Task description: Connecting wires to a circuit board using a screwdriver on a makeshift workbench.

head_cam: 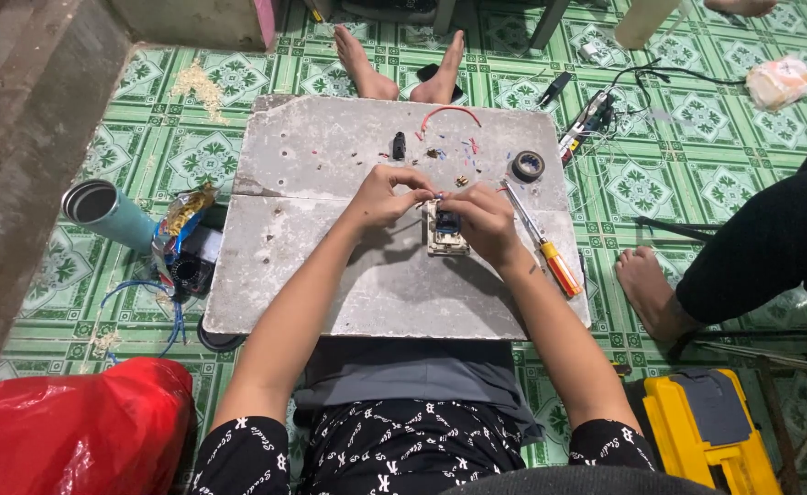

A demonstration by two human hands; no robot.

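Grey slab worktop (348, 284), centre: beige switch module (445, 234), long axis running away from body. Left hand (380, 197) pinches small part at module's far end; right hand (486, 220) grips module's right side. Both equally near. Orange-handled screwdriver (543, 247) just right, untouched.

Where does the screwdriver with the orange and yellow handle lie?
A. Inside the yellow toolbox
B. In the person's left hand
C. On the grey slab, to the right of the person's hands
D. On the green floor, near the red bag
C: the screwdriver lies loose on the grey slab, just to the right of the right hand, and neither hand touches it.
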